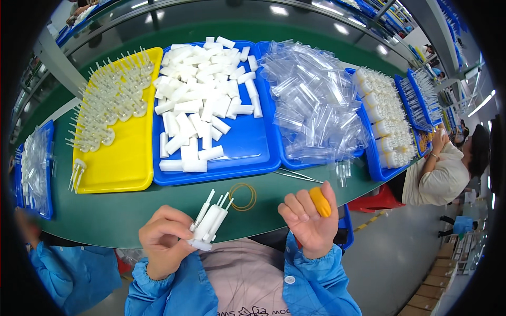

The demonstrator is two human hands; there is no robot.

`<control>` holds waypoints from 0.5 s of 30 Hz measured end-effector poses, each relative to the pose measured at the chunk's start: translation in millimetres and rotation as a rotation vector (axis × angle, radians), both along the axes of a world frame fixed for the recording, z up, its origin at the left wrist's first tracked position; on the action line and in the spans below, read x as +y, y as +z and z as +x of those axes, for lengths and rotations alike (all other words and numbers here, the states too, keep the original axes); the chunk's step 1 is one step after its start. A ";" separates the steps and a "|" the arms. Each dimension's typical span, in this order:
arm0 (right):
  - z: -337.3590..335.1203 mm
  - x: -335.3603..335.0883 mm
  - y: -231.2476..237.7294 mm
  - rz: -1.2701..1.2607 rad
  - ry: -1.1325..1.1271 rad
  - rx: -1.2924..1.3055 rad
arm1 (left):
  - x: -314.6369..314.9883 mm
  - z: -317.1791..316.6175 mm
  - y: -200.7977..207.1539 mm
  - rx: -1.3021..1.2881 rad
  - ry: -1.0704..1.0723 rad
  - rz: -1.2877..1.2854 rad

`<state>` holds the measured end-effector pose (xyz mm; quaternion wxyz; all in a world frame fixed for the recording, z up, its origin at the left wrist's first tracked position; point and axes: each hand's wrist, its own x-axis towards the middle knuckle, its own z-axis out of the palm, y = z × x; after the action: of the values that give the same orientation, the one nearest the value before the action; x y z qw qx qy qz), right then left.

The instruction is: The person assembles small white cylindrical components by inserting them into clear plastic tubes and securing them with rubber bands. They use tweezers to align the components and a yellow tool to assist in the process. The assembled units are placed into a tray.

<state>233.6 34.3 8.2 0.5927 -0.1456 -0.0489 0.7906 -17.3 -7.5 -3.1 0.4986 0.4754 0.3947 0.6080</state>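
My left hand (166,239) pinches a white plastic part with upright prongs and a white cylinder (212,221) standing among them; its round base is between my thumb and fingers. My right hand (311,218) is raised to the right, fingers curled in and palm toward me, with nothing visible in it. A yellow finger cot (320,201) covers one fingertip, close against the thumb. On the table between the hands lie thin yellow-brown rubber bands (255,197). Metal tweezers (300,176) lie at the front of the trays.
A yellow tray (118,174) carries pronged white parts. Blue trays hold white cylinders (190,105), clear plastic sleeves (316,89) and bundled white assemblies (387,116). Another tray of clear sleeves (34,166) stands far left. Co-workers sit at left (79,268) and right (443,174).
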 end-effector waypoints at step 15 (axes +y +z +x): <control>2.0 5.1 -8.3 -0.152 0.042 0.251 | -1.1 4.4 2.6 0.018 -0.001 -0.071</control>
<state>235.7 39.5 -0.1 0.5649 -0.0890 0.0826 0.8162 -13.0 -8.7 -0.5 0.5118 0.4630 0.4206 0.5889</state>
